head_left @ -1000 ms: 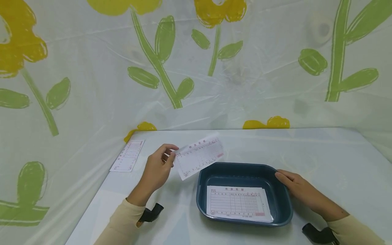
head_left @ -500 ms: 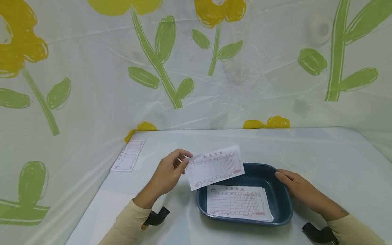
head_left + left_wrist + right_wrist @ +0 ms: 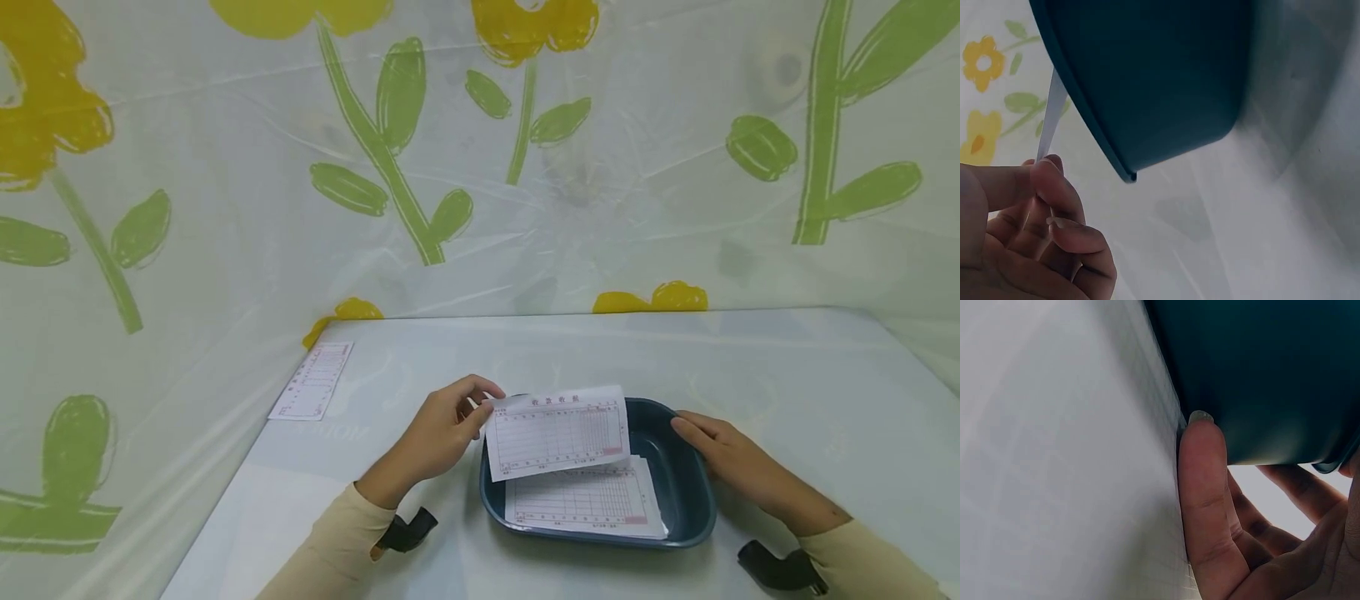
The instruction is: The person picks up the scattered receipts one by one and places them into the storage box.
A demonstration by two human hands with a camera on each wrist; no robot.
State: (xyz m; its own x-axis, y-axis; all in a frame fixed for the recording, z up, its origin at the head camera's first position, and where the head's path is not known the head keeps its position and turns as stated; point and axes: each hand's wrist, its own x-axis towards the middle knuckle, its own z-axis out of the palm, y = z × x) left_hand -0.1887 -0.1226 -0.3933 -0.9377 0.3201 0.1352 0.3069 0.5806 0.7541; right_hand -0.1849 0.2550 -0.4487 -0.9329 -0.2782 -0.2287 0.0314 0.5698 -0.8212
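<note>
Gripping the dark teal, round-cornered plastic tray (image 3: 678,487) by its rim is our right hand (image 3: 731,456). Left of that grip, inside the tray, we see a stack of white, red-printed paper slips (image 3: 585,507). Our left hand (image 3: 448,427) pinches one white, rectangular printed sheet (image 3: 558,433), which extends rightward from the pinch, above the stack.

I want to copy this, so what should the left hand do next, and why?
Probably lower the held paper onto the pile in the tub: the left hand pinches it by one end, it hangs partly over the pile, and the right hand grips the tub.
</note>
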